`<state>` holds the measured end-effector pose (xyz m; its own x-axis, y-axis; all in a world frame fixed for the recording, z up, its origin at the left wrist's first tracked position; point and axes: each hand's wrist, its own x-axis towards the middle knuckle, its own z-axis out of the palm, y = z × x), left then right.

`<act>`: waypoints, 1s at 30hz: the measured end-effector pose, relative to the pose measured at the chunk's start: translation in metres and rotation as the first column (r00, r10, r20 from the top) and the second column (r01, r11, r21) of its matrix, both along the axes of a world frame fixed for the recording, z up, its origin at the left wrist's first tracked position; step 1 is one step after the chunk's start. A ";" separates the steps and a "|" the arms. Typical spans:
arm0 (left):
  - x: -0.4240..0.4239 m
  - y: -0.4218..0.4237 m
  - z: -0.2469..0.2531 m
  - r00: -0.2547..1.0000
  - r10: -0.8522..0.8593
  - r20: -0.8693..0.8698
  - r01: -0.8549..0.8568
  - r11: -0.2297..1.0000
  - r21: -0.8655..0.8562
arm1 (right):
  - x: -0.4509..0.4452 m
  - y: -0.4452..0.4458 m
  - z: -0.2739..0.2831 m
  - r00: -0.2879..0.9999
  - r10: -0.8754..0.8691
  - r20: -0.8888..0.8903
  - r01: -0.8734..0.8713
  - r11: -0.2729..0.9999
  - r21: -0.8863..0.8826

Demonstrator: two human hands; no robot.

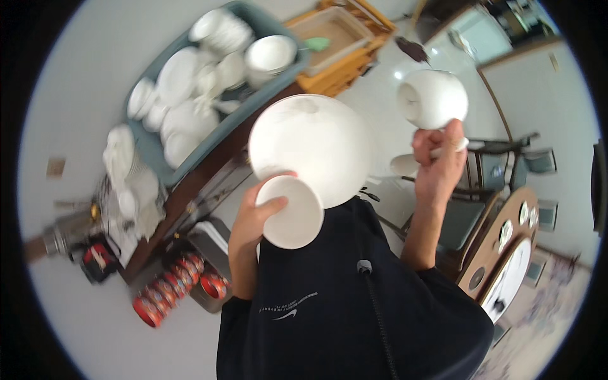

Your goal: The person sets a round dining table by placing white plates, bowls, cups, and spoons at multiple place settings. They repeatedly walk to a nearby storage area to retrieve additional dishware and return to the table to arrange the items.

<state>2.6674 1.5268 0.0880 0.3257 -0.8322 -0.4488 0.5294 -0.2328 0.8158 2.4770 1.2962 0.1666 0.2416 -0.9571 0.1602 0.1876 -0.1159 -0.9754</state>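
My left hand holds a small white bowl, its thumb over the rim. The same hand appears to hold a large white plate, whose edge the bowl overlaps; my fingers behind the bowl are partly hidden. My right hand, raised at the right, grips a rounded white bowl tilted on its side with its foot facing left. A white spoon is held in that hand too, its handle passing through the fingers. The picture is slightly blurred.
A grey-green tub of white bowls, plates and spoons stands on a dark table at upper left, with more white dishes beside it. Red patterned bowls lie lower left. A wooden cart stands behind; chairs and a round table are right.
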 end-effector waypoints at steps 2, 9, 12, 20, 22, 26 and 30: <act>-0.023 -0.038 -0.008 1.000 -0.023 0.010 0.022 0.998 0.056 | -0.034 -0.026 -0.018 0.983 -0.131 -0.128 0.113 0.984 -0.137; -0.121 -0.205 -0.019 0.984 -0.169 -0.064 0.177 0.974 0.141 | -0.205 -0.132 -0.049 0.762 -0.518 -0.388 0.315 0.821 -0.476; -0.170 -0.284 -0.012 0.946 -0.317 -0.063 0.323 0.923 0.211 | -0.282 -0.155 -0.037 0.572 -0.640 -0.513 0.310 0.748 -0.587; -0.245 -0.479 -0.031 0.642 -0.757 -0.126 0.767 0.633 0.106 | -0.363 -0.185 -0.064 0.325 -0.828 -0.456 0.590 0.554 -0.587; -0.273 -0.524 -0.035 0.570 -0.815 -0.106 0.822 0.565 0.076 | -0.379 -0.205 -0.063 0.264 -0.854 -0.448 0.608 0.508 -0.610; -0.320 -0.618 -0.051 0.462 -0.876 -0.137 0.887 0.457 0.069 | -0.408 -0.260 -0.054 0.254 -0.809 -0.530 0.790 0.490 -0.369; -0.370 -0.727 -0.087 0.335 -0.926 -0.173 0.942 0.331 0.055 | -0.438 -0.338 -0.079 0.204 -0.891 -0.406 0.956 0.270 -0.113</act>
